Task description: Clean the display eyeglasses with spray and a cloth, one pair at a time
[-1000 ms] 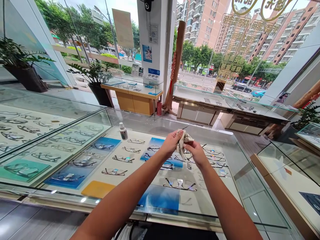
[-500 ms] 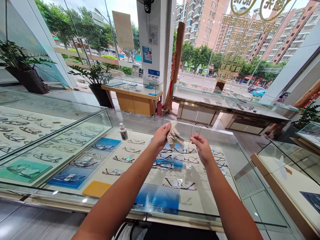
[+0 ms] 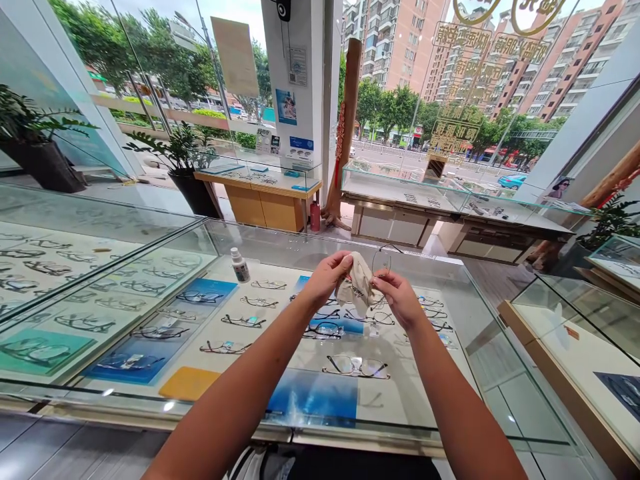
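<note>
Above the glass display case (image 3: 320,427), my left hand (image 3: 330,275) pinches a cream cloth (image 3: 356,283) with dark print, which hangs in folds. Close to its right, my right hand (image 3: 397,295) grips a thin-rimmed pair of glasses (image 3: 381,262) by its near part; one lens and a temple stand up past my fingers. The cloth's right edge meets my right fingertips. A white-capped small bottle (image 3: 239,265) rests on the case to the left. Rows of spectacles (image 3: 356,366) lie inside the case below my hands.
An orange-yellow pad (image 3: 189,383) lies at the front left. Another display case (image 3: 575,333) stands at the right. Farther back are a wooden cabinet (image 3: 265,208), a red extinguisher (image 3: 315,217), a tree-trunk post (image 3: 347,133) and potted plants (image 3: 193,190).
My right hand and the glasses have moved left to the cloth. The cloth now hangs lower and more spread out, and my left hand is slightly farther right. The view has shifted a little.
</note>
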A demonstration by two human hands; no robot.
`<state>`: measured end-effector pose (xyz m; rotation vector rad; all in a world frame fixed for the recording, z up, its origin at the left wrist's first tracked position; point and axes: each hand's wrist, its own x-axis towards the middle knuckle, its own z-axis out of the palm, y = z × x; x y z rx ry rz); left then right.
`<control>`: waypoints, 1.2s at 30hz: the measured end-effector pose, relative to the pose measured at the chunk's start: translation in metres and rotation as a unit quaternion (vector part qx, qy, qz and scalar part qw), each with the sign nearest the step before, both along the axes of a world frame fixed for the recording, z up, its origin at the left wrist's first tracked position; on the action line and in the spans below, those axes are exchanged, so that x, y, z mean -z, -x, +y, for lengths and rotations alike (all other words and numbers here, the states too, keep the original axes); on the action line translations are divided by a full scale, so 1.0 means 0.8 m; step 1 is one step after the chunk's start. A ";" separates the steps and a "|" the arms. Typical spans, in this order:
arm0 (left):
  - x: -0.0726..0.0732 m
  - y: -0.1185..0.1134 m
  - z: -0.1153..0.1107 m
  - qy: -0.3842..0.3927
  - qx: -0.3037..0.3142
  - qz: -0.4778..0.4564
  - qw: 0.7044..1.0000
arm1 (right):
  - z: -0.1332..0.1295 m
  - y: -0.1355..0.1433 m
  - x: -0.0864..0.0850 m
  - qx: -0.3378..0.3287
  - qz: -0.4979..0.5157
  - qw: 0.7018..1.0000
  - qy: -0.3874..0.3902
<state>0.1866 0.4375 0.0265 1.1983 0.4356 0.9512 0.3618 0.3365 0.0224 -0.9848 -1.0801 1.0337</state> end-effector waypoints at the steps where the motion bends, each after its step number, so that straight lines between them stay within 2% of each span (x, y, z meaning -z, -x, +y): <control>1: 0.000 0.001 0.001 -0.003 -0.002 0.005 1.000 | 0.000 -0.001 0.000 0.003 0.002 1.000 -0.003; 8: -0.006 0.008 -0.001 -0.033 -0.007 0.049 0.998 | -0.003 -0.008 -0.007 0.028 0.085 0.996 0.002; 13: -0.007 0.015 0.006 -0.149 -0.078 0.142 0.975 | -0.006 -0.028 -0.014 0.048 0.163 0.985 -0.038; 16: -0.006 0.022 0.013 -0.229 -0.073 0.219 0.946 | -0.007 -0.038 -0.018 0.065 0.176 0.980 -0.065; 18: -0.007 0.026 0.016 -0.248 -0.048 0.269 0.930 | -0.007 -0.043 -0.019 0.076 0.192 0.976 -0.074; 20: -0.010 0.031 0.018 -0.231 -0.010 0.284 0.930 | -0.007 -0.045 -0.019 0.076 0.216 0.970 -0.078; 25: -0.022 0.040 0.019 -0.207 0.060 0.219 0.952 | -0.006 -0.049 -0.020 0.079 0.262 0.959 -0.074; 29: -0.027 0.048 0.018 -0.152 0.113 0.213 0.958 | -0.008 -0.055 -0.022 0.095 0.270 0.955 -0.072; 33: -0.029 0.057 0.022 -0.139 0.211 0.278 0.927 | -0.007 -0.059 -0.022 0.107 0.263 0.956 -0.077; 36: -0.034 0.064 0.025 -0.183 0.235 0.299 0.907 | -0.003 -0.061 -0.018 0.111 0.251 0.959 -0.073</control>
